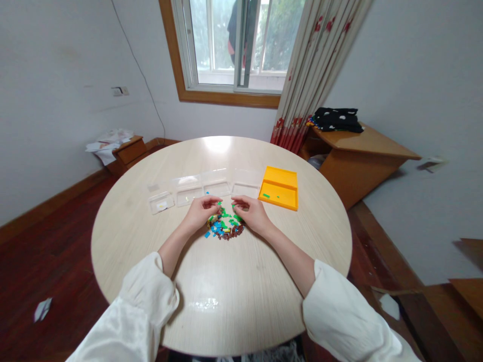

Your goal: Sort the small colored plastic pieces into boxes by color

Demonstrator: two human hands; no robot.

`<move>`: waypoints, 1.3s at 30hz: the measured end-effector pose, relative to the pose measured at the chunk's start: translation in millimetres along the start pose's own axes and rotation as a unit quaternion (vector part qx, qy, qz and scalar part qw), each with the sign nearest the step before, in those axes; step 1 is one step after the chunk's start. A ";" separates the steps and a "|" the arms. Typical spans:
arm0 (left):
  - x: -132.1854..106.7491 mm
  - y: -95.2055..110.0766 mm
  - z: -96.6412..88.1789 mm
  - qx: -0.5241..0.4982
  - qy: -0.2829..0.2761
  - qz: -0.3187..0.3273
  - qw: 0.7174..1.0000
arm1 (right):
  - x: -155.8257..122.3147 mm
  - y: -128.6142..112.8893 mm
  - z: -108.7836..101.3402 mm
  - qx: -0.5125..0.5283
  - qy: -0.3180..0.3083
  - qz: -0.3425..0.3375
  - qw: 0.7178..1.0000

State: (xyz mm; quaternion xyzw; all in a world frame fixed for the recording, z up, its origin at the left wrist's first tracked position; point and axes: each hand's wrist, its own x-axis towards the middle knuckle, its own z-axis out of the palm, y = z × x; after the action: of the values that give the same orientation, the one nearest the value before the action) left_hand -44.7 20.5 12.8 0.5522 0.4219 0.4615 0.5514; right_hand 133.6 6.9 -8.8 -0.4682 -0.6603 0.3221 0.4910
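Observation:
A pile of small building bricks (226, 233) in green, blue, brown and yellow lies on the round table between my hands. My left hand (204, 210) is at the pile's left edge, thumb and fingertips pinched on a small green brick (219, 203). Across from it, my right hand (249, 211) hovers over the pile's right side with its fingers curled into a pinch. A bit of green shows at those fingertips, too small to make out clearly. Part of the pile is hidden beneath both hands.
Beyond my hands stands an open yellow box (279, 200) with a few green pieces in it. Left of it is a row of clear plastic boxes (190, 196), lids raised; one holds a blue piece (207, 193). The round table (226, 301) has a curved edge.

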 end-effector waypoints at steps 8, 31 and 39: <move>1.7 -3.9 -0.5 0.017 -0.005 0.003 1.000 | -0.7 -6.0 0.1 -0.007 0.002 -0.024 1.000; -4.8 5.4 2.3 -0.005 -0.064 -0.004 0.998 | -3.3 -18.5 -0.7 -0.097 -0.001 -0.083 0.992; -4.1 5.2 2.7 0.017 -0.068 0.004 0.998 | -3.5 -15.4 0.4 -0.083 0.000 -0.054 0.995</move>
State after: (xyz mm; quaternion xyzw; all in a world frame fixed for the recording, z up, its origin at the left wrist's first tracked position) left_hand -43.2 15.7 17.9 0.5930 0.3891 0.4177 0.5678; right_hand 128.9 -1.7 3.5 -0.4711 -0.7092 0.2395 0.4667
